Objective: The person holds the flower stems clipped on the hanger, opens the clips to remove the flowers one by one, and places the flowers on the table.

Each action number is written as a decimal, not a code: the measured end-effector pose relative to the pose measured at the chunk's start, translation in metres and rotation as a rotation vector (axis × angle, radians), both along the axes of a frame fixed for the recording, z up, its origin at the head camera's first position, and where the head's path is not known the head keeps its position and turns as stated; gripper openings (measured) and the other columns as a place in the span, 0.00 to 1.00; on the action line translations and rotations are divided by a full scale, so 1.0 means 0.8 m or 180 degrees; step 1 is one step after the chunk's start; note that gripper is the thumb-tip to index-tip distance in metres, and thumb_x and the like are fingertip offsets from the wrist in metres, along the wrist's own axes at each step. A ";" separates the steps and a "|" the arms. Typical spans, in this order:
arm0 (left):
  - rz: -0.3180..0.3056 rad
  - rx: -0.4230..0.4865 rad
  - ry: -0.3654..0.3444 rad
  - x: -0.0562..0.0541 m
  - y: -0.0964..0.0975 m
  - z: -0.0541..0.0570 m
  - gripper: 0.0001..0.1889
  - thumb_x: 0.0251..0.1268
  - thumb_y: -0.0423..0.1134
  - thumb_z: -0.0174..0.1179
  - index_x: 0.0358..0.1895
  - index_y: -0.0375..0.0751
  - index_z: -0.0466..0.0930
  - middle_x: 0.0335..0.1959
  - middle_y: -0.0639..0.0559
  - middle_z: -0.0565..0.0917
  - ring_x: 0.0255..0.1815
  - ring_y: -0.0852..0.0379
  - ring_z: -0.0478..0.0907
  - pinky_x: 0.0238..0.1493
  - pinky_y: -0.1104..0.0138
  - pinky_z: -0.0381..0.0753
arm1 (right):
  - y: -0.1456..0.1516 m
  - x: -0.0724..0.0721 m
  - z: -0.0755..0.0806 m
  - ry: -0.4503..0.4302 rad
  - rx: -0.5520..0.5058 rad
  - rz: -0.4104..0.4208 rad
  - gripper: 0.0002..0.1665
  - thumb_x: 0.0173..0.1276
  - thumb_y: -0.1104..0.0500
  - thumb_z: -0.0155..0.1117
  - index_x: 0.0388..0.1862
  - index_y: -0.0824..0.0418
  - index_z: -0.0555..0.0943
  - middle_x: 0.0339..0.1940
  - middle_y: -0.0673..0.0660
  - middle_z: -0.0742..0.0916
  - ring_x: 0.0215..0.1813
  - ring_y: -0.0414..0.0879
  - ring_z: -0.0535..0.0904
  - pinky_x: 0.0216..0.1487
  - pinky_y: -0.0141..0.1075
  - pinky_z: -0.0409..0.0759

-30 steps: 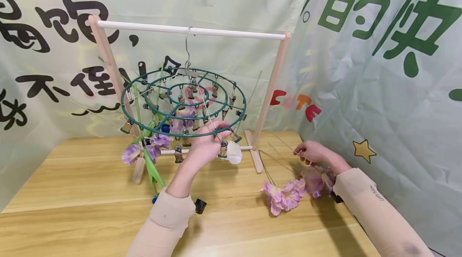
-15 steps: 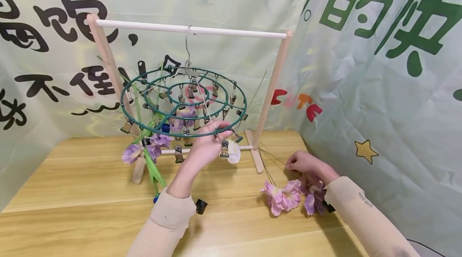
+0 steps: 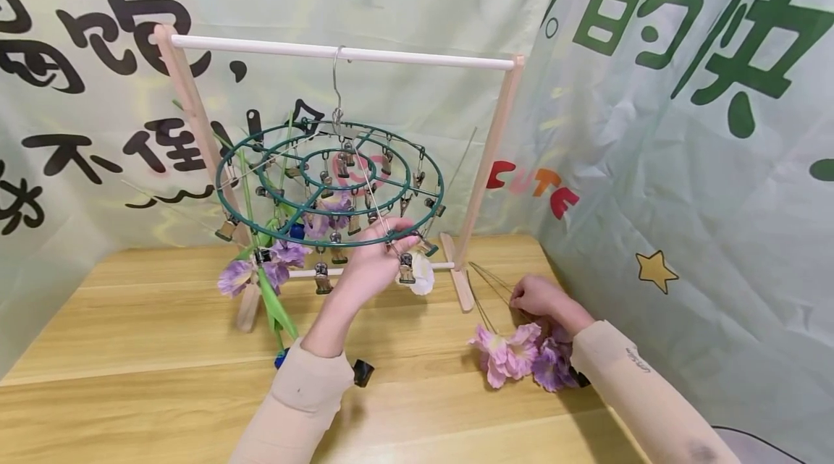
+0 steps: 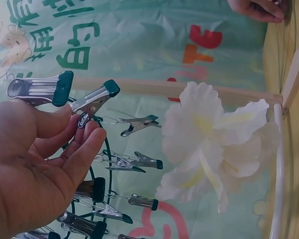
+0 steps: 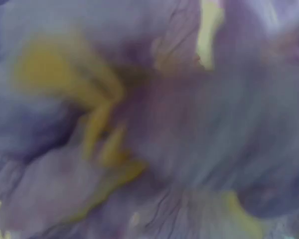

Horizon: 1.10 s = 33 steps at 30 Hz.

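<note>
My left hand reaches under the front rim of a green round clip hanger. In the left wrist view its thumb and fingers pinch a metal clip with green tips. A white artificial flower hangs beside those clips. At the right of the table, my right hand pinches the thin stem of a purple artificial flower; the fingertips are partly hidden. Blurred purple petals fill the right wrist view. Pink artificial flowers lie just left of it on the table.
The hanger hooks onto the white bar of a wooden stand. Purple flowers with green leaves hang at its left side. A black clip-like piece appears beside the left sleeve. A printed cloth closes off the back and right.
My right hand has moved left and lower, bringing the purple flower close against the pink ones. My left hand stays at the same clip under the hanger rim.
</note>
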<state>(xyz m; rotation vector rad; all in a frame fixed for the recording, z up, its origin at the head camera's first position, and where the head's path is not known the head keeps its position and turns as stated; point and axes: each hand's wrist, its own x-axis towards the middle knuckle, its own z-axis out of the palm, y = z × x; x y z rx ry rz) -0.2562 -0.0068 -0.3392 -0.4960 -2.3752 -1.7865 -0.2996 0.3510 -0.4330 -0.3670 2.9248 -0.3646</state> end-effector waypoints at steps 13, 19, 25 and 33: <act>-0.0021 0.0150 -0.0061 -0.002 0.004 -0.004 0.12 0.76 0.41 0.64 0.56 0.42 0.85 0.53 0.50 0.82 0.44 0.52 0.79 0.41 0.62 0.79 | -0.002 0.005 0.009 -0.0119 -0.0300 -0.0045 0.10 0.72 0.62 0.65 0.30 0.63 0.87 0.21 0.51 0.82 0.25 0.42 0.74 0.30 0.35 0.73; -0.0091 0.0247 -0.0133 -0.003 0.007 -0.006 0.13 0.76 0.44 0.64 0.56 0.44 0.84 0.53 0.52 0.82 0.46 0.53 0.79 0.43 0.62 0.80 | -0.003 0.016 0.030 -0.0166 -0.0448 -0.0181 0.12 0.76 0.59 0.63 0.47 0.67 0.87 0.35 0.57 0.87 0.33 0.46 0.78 0.36 0.41 0.79; -0.0120 0.0273 -0.0087 -0.005 0.013 -0.008 0.12 0.76 0.45 0.64 0.54 0.44 0.83 0.49 0.51 0.82 0.44 0.52 0.77 0.44 0.61 0.78 | -0.018 0.024 0.053 0.0282 -0.0660 -0.0264 0.15 0.79 0.56 0.60 0.54 0.64 0.86 0.50 0.61 0.89 0.50 0.55 0.86 0.51 0.51 0.85; -0.0101 0.0357 -0.0081 -0.010 0.022 -0.009 0.12 0.75 0.42 0.65 0.54 0.42 0.82 0.48 0.49 0.82 0.46 0.51 0.78 0.45 0.61 0.80 | -0.067 0.036 0.075 0.1068 -0.1579 -0.0489 0.16 0.78 0.55 0.63 0.57 0.63 0.85 0.53 0.62 0.89 0.54 0.60 0.86 0.52 0.54 0.86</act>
